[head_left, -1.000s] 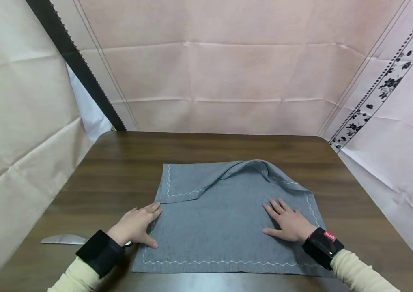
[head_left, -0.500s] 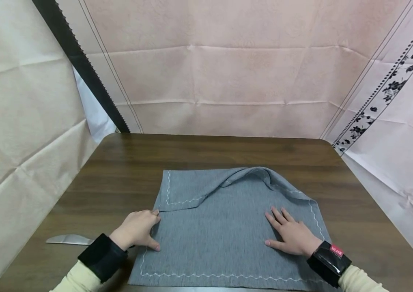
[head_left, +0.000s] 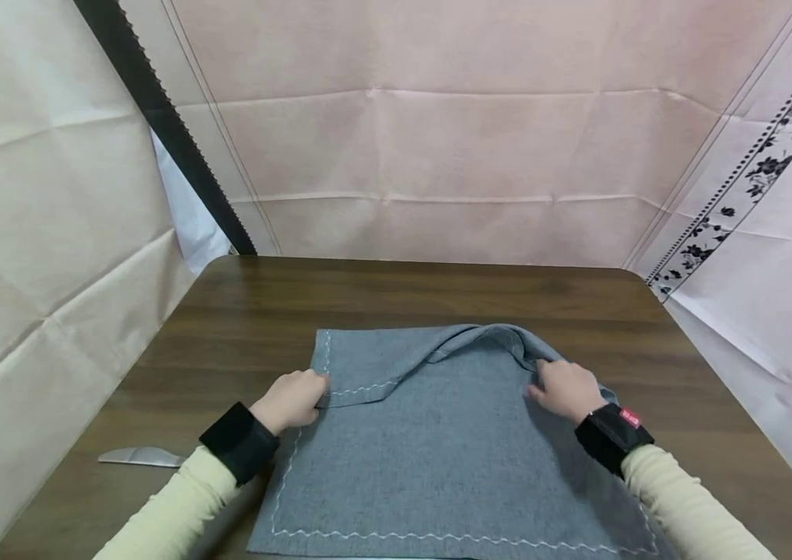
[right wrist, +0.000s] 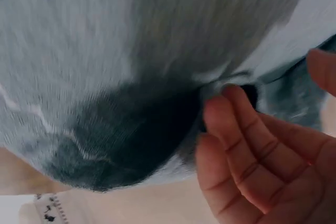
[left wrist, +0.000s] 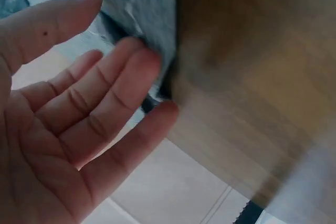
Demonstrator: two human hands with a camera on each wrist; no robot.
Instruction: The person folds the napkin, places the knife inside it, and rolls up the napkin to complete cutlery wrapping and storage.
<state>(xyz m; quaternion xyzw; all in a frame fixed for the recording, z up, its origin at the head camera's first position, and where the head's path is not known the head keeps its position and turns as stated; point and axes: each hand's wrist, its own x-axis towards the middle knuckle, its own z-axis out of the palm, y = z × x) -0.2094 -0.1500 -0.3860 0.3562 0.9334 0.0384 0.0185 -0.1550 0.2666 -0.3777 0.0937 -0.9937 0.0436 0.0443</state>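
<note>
A blue-grey cloth (head_left: pixel 452 467) with white wavy stitching along its borders lies on the wooden table. Its far edge is folded over toward me, flat at the left and bunched up at the right. My left hand (head_left: pixel 296 400) is at the left end of the fold; in the left wrist view its fingers (left wrist: pixel 134 69) are loosely bent at the cloth's edge, thumb apart. At the bunched right part of the fold is my right hand (head_left: pixel 567 389). In the right wrist view its bent fingertips (right wrist: pixel 223 116) touch the folded edge, with the thumb standing off to the side.
A silver knife blade (head_left: pixel 140 456) lies on the table (head_left: pixel 228 334) at the left, its other end hidden by my left forearm. Pale hanging sheets (head_left: pixel 438 148) stand behind and at both sides. A black strip (head_left: pixel 179 144) runs down the left one.
Both hands have moved away from me to the fold; the right was spread flat on the cloth and the left lay at its left edge. The head view has shifted slightly.
</note>
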